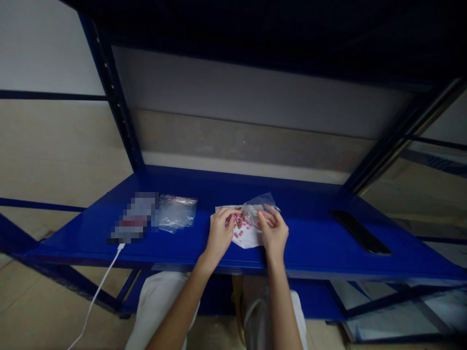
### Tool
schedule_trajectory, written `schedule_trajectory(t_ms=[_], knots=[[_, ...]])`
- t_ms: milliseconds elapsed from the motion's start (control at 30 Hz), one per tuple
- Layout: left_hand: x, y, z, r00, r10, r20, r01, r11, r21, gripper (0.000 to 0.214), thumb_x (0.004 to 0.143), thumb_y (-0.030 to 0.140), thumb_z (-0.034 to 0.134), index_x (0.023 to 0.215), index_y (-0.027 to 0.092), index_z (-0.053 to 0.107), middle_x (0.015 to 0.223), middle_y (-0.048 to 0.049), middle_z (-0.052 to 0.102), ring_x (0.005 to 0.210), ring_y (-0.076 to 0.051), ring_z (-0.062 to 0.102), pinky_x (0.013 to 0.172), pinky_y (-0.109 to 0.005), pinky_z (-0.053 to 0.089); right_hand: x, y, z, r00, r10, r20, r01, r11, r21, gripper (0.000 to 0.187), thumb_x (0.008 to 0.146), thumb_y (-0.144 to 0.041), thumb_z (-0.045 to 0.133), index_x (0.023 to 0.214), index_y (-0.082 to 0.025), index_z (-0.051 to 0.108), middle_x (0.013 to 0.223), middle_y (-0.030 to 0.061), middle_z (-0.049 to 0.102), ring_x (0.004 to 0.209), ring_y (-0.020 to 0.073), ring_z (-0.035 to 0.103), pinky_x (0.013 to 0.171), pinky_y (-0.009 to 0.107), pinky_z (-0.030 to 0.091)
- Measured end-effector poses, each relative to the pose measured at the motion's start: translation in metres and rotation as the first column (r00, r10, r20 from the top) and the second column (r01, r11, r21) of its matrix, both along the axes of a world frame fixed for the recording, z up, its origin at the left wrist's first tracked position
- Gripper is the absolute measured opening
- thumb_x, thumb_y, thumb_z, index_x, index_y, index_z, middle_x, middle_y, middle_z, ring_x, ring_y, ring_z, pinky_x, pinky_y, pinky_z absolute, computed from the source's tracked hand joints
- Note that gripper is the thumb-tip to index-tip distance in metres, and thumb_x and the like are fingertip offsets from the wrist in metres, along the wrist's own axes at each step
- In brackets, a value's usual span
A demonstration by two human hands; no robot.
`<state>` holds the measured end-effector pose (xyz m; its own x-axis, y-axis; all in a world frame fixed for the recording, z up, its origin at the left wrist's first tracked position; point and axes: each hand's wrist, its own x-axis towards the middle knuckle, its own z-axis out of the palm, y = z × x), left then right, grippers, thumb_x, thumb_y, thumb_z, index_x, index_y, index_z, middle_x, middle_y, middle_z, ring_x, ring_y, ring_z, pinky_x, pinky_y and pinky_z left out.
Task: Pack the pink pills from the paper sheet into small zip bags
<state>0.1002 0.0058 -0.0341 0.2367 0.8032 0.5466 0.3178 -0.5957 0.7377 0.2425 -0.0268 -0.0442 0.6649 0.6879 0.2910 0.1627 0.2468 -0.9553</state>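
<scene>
Well, both hands sit low over the front of a blue metal shelf (306, 243), close together on one small bundle. The left hand (219, 233) is curled, its fingers (228, 213) bent down over the top edge of a white sheet (250, 238). The right hand (273, 231) is narrowed to a pinch, its fingertips (268, 209) at a clear plastic bag (260, 201) that rises crumpled behind the sheet. Between the hands lies a cluster of small pink and brown beads (239, 224) (they might be pills; they are too small to tell), and whether they sit inside the bag or directly on the sheet cannot be made out.

The bundle rests near the front edge of the shelf, about midway along it. Further left, well apart from the hands, a second clear bag (177, 213) lies flat, just beside a pixelated object (133, 217) that cannot be identified. A white cable (97, 291) runs from that object over the shelf's front edge and down. Off to the right, a long black strip (359, 232) lies at a slant on the shelf.

Below the shelf are the person's knees in white trousers (156, 306), above a beige floor (32, 306). A dark blue upright post (111, 87) stands at the shelf's left end, in front of a pale wall (237, 141).
</scene>
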Motion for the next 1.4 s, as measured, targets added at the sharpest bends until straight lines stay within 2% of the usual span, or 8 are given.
schedule_trajectory(t_ms=[133, 233, 333, 467, 567, 633, 833, 1400], knots=[[-0.001, -0.005, 0.005, 1.000, 0.013, 0.011, -0.013, 0.999, 0.029, 0.041, 0.080, 0.010, 0.045, 0.117, 0.026, 0.050, 0.117, -0.0055, 0.055, 0.113, -0.019, 0.048, 0.095, -0.037, 0.035, -0.001, -0.005, 0.007, 0.996, -0.023, -0.091, 0.026, 0.999, 0.028, 0.057, 0.069, -0.042, 0.063, 0.116, -0.012, 0.051, 0.075, 0.0075, 0.068, 0.063, 0.0177, 0.064, 0.051, 0.024, 0.051], [-0.003, -0.009, 0.011, 0.998, -0.070, 0.006, 0.070, 0.996, 0.051, 0.056, 0.078, 0.015, 0.053, 0.129, 0.030, 0.037, 0.132, -0.0063, 0.041, 0.124, -0.020, 0.037, 0.100, -0.039, 0.031, -0.005, -0.010, 0.017, 0.988, 0.076, -0.137, -0.079, 0.997, -0.012, 0.063, 0.067, -0.042, 0.065, 0.120, -0.012, 0.048, 0.066, 0.0039, 0.067, 0.050, 0.0136, 0.058, 0.043, 0.021, 0.046], [-0.006, -0.011, 0.017, 0.991, -0.135, -0.007, 0.135, 0.986, 0.093, 0.041, 0.072, 0.017, 0.062, 0.111, 0.030, 0.057, 0.135, -0.0045, 0.039, 0.125, -0.023, 0.036, 0.101, -0.041, 0.031, -0.010, -0.015, 0.027, 0.959, 0.242, -0.150, -0.255, 0.964, -0.076, 0.071, 0.066, -0.041, 0.068, 0.126, -0.014, 0.043, 0.054, -0.0027, 0.061, 0.038, 0.0088, 0.048, 0.036, 0.018, 0.040], [-0.008, -0.012, 0.024, 0.987, -0.101, 0.124, 0.091, 0.992, 0.086, 0.008, 0.074, 0.018, 0.060, 0.073, 0.022, 0.067, 0.113, -0.0048, 0.059, 0.116, -0.024, 0.047, 0.099, -0.043, 0.034, -0.015, -0.019, 0.036, 0.974, 0.202, -0.102, -0.211, 0.974, -0.081, 0.064, 0.072, -0.048, 0.058, 0.127, -0.017, 0.044, 0.064, 0.0007, 0.063, 0.045, 0.0109, 0.053, 0.035, 0.018, 0.039], [-0.007, -0.012, 0.028, 0.943, -0.093, 0.321, 0.141, 0.981, -0.131, 0.012, 0.078, 0.026, 0.057, 0.075, 0.016, 0.064, 0.082, -0.0062, 0.069, 0.084, -0.020, 0.064, 0.081, -0.035, 0.049, -0.015, -0.021, 0.040, 0.996, 0.082, 0.028, -0.082, 0.997, -0.003, 0.048, 0.079, -0.050, 0.047, 0.115, -0.020, 0.058, 0.102, 0.0088, 0.063, 0.081, 0.0185, 0.060, 0.048, 0.021, 0.048], [-0.005, -0.013, 0.030, 0.897, -0.108, 0.429, 0.241, 0.933, -0.268, 0.016, 0.077, 0.030, 0.057, 0.078, 0.015, 0.062, 0.070, -0.0046, 0.069, 0.063, -0.017, 0.065, 0.065, -0.029, 0.053, -0.015, -0.021, 0.041, 0.988, 0.120, 0.099, -0.124, 0.992, 0.033, 0.041, 0.079, -0.048, 0.048, 0.105, -0.020, 0.064, 0.111, 0.0090, 0.061, 0.095, 0.0212, 0.058, 0.062, 0.025, 0.051], [-0.005, -0.018, 0.032, 0.842, -0.214, 0.495, 0.427, 0.826, -0.369, 0.027, 0.073, 0.035, 0.062, 0.092, 0.015, 0.058, 0.065, -0.0017, 0.068, 0.048, -0.014, 0.062, 0.046, -0.023, 0.050, -0.022, -0.023, 0.043, 0.968, 0.238, 0.073, -0.243, 0.969, 0.054, 0.025, 0.068, -0.038, 0.067, 0.080, -0.016, 0.069, 0.081, 0.0074, 0.070, 0.071, 0.0197, 0.064, 0.065, 0.030, 0.052], [-0.008, -0.022, 0.028, 0.944, 0.052, 0.325, -0.010, 0.992, -0.129, 0.017, 0.081, 0.029, 0.053, 0.079, 0.018, 0.066, 0.074, -0.0018, 0.070, 0.067, -0.015, 0.066, 0.065, -0.023, 0.051, -0.037, -0.023, 0.046, 0.951, 0.207, 0.227, -0.198, 0.978, -0.063, 0.027, 0.074, -0.041, 0.058, 0.076, -0.015, 0.065, 0.071, 0.0067, 0.068, 0.062, 0.0178, 0.062, 0.051, 0.024, 0.047]])
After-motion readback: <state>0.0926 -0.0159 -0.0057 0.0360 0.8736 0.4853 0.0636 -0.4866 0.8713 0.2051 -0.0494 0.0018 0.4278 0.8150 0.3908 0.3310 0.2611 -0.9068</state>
